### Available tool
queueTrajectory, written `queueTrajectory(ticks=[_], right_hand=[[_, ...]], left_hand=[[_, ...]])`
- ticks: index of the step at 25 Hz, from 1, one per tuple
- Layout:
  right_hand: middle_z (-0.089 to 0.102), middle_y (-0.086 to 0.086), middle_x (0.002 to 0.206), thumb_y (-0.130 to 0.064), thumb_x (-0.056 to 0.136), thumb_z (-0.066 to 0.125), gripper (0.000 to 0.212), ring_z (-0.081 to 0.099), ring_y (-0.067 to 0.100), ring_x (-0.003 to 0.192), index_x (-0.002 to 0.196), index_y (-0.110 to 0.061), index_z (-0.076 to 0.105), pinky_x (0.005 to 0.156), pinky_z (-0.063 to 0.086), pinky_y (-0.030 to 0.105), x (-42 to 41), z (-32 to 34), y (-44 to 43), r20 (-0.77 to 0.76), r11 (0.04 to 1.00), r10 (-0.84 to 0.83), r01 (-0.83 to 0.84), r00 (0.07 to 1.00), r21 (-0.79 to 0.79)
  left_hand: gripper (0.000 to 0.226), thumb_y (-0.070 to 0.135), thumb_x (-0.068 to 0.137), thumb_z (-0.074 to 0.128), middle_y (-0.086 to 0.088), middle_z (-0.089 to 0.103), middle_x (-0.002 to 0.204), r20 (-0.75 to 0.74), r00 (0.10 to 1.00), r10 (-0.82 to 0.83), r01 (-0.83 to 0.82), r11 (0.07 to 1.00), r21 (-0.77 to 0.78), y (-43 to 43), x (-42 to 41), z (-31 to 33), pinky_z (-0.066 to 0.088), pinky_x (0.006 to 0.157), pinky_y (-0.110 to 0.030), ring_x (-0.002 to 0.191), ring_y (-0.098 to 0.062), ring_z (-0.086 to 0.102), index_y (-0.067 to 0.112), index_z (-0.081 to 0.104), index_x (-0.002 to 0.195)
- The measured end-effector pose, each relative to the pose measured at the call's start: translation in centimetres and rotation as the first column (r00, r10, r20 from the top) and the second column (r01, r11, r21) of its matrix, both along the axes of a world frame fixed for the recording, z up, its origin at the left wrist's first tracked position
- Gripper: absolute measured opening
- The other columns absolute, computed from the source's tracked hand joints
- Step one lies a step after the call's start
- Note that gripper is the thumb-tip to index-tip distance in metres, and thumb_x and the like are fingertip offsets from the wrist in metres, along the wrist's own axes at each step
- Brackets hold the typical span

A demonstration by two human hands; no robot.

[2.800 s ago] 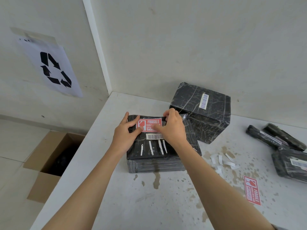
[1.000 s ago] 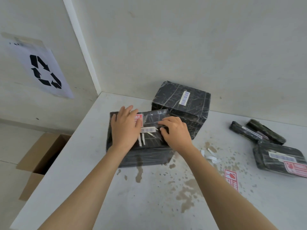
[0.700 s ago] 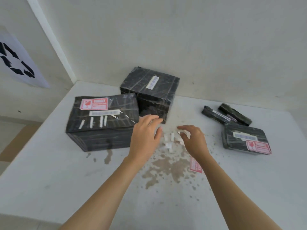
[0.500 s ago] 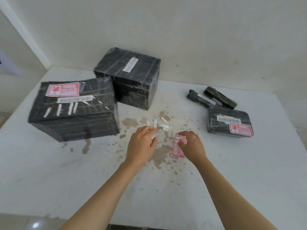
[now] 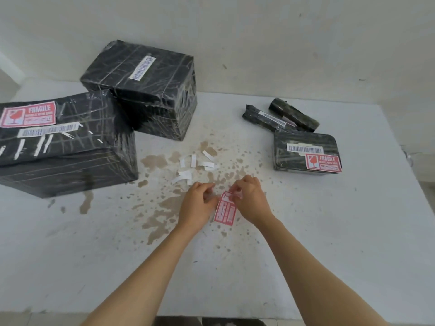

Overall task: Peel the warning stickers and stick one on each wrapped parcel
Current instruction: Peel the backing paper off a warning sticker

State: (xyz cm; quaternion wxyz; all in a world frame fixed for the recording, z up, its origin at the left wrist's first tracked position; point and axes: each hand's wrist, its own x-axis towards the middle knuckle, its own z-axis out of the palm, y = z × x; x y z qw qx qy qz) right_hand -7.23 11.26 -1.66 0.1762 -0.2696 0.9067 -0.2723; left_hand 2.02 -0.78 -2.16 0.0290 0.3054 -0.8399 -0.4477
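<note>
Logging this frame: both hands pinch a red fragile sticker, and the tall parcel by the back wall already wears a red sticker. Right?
Not quite. The head view shows the tall parcel with only a white barcode label, no red sticker on its visible faces. The rest holds: left hand and right hand both pinch the red fragile sticker.
</note>
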Motion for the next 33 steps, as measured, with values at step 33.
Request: queueTrajectory(ticks=[33], right_hand=[[0.064, 0.000, 0.095, -0.010, 0.077, 0.076, 0.013, 0.065, 0.012, 0.079, 0.083, -0.014, 0.066, 0.067, 0.053, 0.021, -0.4, 7.2, -1.3, 0.272, 0.773, -0.133, 0.272, 0.953, -0.574]], left_hand=[[0.013, 0.004, 0.087, 0.064, -0.015, 0.073, 0.086, -0.172, 0.884, 0.434, -0.154, 0.619, 0.770, -0.7, -1.2, 8.5, 0.056, 0.073, -0.022, 0.079, -0.021, 0.071, -0.003, 0.062, 0.097]])
